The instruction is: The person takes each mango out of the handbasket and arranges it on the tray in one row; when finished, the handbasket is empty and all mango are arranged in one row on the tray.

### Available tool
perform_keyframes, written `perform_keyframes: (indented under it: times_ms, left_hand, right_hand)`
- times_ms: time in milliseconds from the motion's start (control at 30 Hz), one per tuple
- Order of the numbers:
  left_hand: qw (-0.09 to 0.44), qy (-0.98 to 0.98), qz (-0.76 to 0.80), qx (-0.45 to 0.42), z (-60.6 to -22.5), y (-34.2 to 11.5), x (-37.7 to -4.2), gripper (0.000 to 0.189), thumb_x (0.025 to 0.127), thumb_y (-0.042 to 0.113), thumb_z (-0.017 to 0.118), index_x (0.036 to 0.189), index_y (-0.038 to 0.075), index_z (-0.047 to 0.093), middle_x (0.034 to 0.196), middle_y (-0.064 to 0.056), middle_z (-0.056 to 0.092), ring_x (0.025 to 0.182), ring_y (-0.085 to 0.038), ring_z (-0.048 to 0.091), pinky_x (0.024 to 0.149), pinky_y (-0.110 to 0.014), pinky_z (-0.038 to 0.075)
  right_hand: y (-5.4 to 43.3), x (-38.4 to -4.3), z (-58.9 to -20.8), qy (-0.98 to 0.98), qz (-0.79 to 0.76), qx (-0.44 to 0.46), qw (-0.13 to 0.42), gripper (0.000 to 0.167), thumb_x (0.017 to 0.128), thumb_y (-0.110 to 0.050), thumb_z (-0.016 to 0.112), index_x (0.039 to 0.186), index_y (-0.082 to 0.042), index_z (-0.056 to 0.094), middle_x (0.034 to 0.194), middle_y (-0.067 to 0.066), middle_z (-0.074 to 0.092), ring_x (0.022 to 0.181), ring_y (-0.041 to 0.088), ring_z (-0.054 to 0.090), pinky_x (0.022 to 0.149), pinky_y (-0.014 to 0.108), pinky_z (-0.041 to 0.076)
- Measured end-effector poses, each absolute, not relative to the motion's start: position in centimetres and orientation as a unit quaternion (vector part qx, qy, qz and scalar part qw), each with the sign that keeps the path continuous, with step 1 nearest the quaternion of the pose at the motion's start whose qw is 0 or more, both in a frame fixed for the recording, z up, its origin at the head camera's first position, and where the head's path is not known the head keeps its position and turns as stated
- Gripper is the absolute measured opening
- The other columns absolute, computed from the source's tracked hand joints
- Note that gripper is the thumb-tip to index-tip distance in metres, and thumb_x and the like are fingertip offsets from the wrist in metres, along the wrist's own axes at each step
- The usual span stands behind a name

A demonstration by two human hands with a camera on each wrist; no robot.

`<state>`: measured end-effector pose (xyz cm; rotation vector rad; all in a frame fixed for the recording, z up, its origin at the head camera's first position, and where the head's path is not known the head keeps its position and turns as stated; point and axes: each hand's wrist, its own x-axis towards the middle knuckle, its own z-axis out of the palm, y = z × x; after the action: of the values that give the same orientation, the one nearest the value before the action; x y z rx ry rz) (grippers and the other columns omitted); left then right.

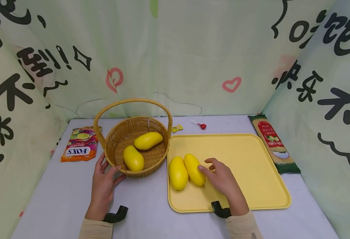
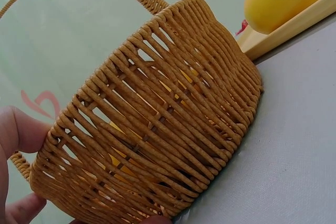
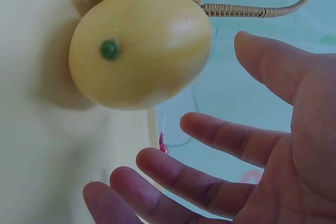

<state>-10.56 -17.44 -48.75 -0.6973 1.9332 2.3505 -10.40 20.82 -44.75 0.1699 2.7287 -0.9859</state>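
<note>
A brown wicker basket [image 1: 151, 169] with a tall arched handle stands at the left of the table. Two yellow mangoes lie inside it, one nearer the front [image 1: 134, 158] and one behind [image 1: 148, 140]. My left hand [image 1: 102, 186] grips the basket's front left side, fingers at its rim and wall. On the yellow tray [image 1: 237, 172] two more mangoes, a left one [image 1: 178, 173] and a right one [image 1: 194, 168], lie side by side. Beside the right one hovers my right hand [image 1: 222, 177], holding nothing; the right wrist view shows its fingers [image 3: 210, 135] spread apart from the fruit.
Left of the basket lies a FOX'S candy bag [image 1: 79, 146]. Behind the tray are a small yellow wrapped candy [image 1: 177, 128] and a red lollipop [image 1: 203, 126]. A green and tan packet [image 1: 273, 144] lies along the tray's right side. Printed curtains [image 1: 186, 59] surround the table.
</note>
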Motion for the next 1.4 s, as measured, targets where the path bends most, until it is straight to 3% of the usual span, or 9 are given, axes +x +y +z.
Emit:
perform_keyframes:
  times_ms: [400,733,967,1400]
  left_hand:
    - [0.012,0.618,0.754,-0.222,-49.0,-17.4,-10.7,0.087,0.102,0.008,0.061,0.169,0.038,0.016,0.174,-0.005,0.025,0.144,-0.032,0.05,0.1,-0.052,0.059]
    - [0.009,0.621,0.754,-0.214,-49.0,-17.3,-10.9,0.086,0.102,0.007,0.06,0.17,0.036,0.015,0.174,-0.008,0.024,0.145,-0.034,0.048,0.099,-0.053,0.059]
    - [0.009,0.623,0.752,-0.216,-48.9,-17.2,-10.9,0.086,0.102,0.009,0.061,0.17,0.037,0.016,0.174,-0.007,0.025,0.145,-0.033,0.049,0.1,-0.053,0.059]
    - [0.01,0.62,0.755,-0.215,-49.0,-17.5,-10.6,0.086,0.103,0.008,0.059,0.17,0.036,0.014,0.174,-0.009,0.023,0.144,-0.034,0.048,0.099,-0.051,0.059]
  right_hand:
    - [21.1,-9.3,-43.0,0.924,-0.367,0.054,0.093,0.066,0.101,-0.054,0.065,0.148,-0.008,0.056,0.137,0.02,0.066,0.119,0.035,0.065,0.1,0.055,0.059]
    - [20.4,-8.2,-40.7,0.908,-0.418,0.015,0.024,0.063,0.1,-0.051,0.068,0.149,-0.013,0.056,0.14,0.014,0.066,0.124,0.032,0.065,0.102,0.053,0.06]
    - [19.1,-8.1,-39.8,0.891,-0.448,-0.057,-0.042,0.057,0.097,-0.035,0.077,0.145,-0.012,0.059,0.141,0.008,0.066,0.122,0.028,0.067,0.097,0.051,0.064]
    - [14.4,-11.2,-39.7,0.866,-0.482,-0.135,-0.006,0.058,0.093,-0.032,0.081,0.145,-0.018,0.061,0.139,0.005,0.066,0.123,0.029,0.066,0.095,0.049,0.064]
